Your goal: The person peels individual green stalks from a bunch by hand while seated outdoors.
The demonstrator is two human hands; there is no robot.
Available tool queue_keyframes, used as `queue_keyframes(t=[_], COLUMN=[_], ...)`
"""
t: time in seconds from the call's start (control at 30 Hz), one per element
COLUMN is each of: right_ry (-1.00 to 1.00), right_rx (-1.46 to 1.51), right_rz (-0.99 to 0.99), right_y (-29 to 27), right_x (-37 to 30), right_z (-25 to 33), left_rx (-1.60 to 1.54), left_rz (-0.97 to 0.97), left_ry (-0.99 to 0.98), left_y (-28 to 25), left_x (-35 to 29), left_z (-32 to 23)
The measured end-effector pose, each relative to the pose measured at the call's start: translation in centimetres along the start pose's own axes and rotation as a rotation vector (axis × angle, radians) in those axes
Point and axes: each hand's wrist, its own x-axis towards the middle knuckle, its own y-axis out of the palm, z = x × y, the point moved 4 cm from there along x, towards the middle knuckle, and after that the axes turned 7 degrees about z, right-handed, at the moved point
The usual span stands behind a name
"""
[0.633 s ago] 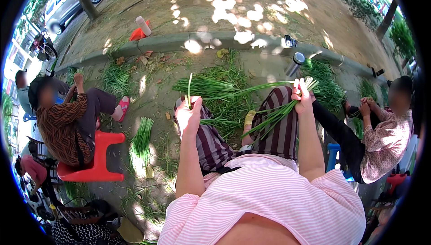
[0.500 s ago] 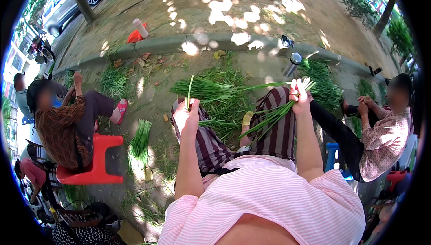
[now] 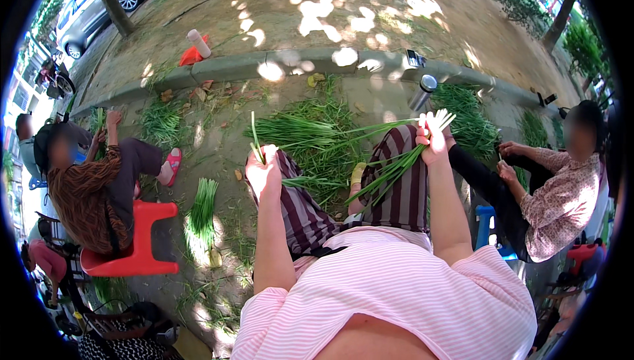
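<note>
Right hand [image 3: 431, 143] around stalk bundle [image 3: 408, 162]; left hand [image 3: 263, 172] pinches upright stalk [image 3: 255, 133].

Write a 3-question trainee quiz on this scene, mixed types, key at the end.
1. True or false: the right hand holds a thicker bunch of green stalks than the left hand.
2. Multiple choice: what colour is the stool under the person in the brown patterned top, on the picture's left? A) blue B) red C) white
3. Short answer: which stands nearer the right hand, the metal flask or the pale bottle?

Key: 1. True. 2. B. 3. The metal flask.
</note>
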Motion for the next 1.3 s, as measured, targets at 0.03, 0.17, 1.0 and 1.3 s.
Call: queue_keyframes(t=[0.03,0.17,1.0,1.3], right_ry=[0.010,0.054,0.081,0.145], right_rx=[-0.025,-0.027,0.124,0.046], right_rz=[-0.017,-0.079,-0.050,-0.101], right_y=[-0.2,0.4,3.1,5.0], right_x=[0.0,0.2,0.3,0.8], right_z=[-0.1,-0.5,-0.8,-2.4], left_rx=[-0.036,-0.259,-0.259,-0.140], left_rz=[-0.022,-0.043,0.161,0.404], left_ry=[-0.018,-0.054,-0.233,-0.176], left_y=[-0.2,-0.3,4.1,9.6], left_x=[0.2,0.4,-2.1,-4.8], left_z=[0.3,0.1,-2.3,-2.5])
